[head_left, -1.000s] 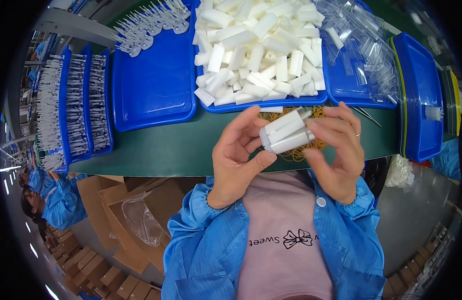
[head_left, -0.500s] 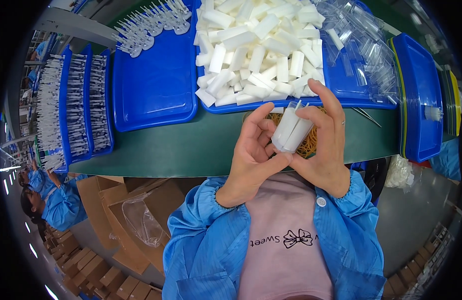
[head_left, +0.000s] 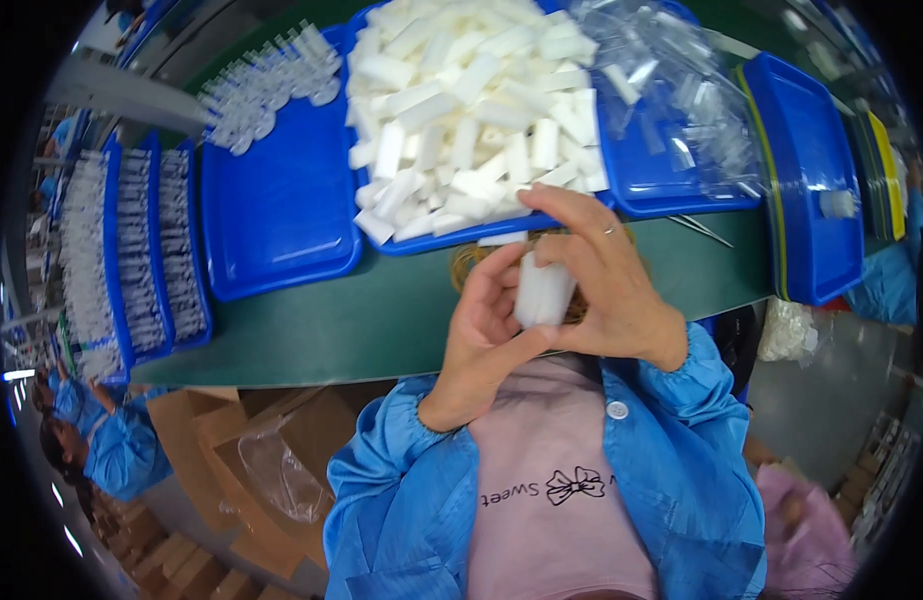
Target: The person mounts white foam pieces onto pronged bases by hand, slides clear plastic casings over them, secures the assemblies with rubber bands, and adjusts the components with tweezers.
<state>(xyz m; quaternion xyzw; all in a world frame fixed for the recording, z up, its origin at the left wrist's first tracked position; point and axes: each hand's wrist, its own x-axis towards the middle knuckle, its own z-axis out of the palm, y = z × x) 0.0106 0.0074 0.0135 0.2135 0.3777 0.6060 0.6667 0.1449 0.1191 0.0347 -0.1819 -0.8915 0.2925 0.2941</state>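
Observation:
In front of my chest I hold a short bundle of white foam-like blocks, upright and slightly tilted. My left hand grips its left side and base, with the thumb across the bottom. On the other side, my right hand closes round it with thumb and bent fingers, while its index finger is raised over the top. Behind the hands, partly hidden, lies a heap of tan rubber bands. Just beyond is a large pile of similar white blocks on a blue tray.
Clear plastic pieces lie on a blue tray at the far right, with tweezers nearby. Stacked trays stand further right. At left are a blue tray with clear parts and filled racks. Co-workers sit left and a pink-clothed person is lower right.
The view has shifted, so the trays appear lower and further left. Both hands still hold the bundle, which now stands more upright. A person in pink has come into view at lower right.

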